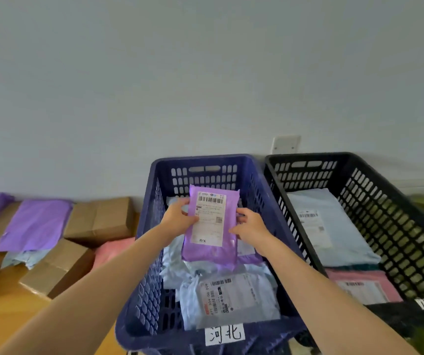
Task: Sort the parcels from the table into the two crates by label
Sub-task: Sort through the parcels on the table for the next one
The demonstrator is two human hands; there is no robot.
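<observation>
Waiting on the table [0, 319] at the left are more boxes [103, 219] and mailers [35, 224]. The blue crate [152, 265] sits just beside the black crate [385, 213]. Over the blue crate's far half hangs the purple parcel [209, 254], label up, its side edges gripped by the left hand [178, 219] and right hand [250, 226]. This looks like the placing step; next, both hands should lower it and let go onto the pale bags [231, 298] inside.

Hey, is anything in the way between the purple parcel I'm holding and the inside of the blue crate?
Nothing visible. The left hand and right hand hold the purple parcel over the open blue crate; beneath it lie only sorted parcels, like the grey parcel near the front.
</observation>
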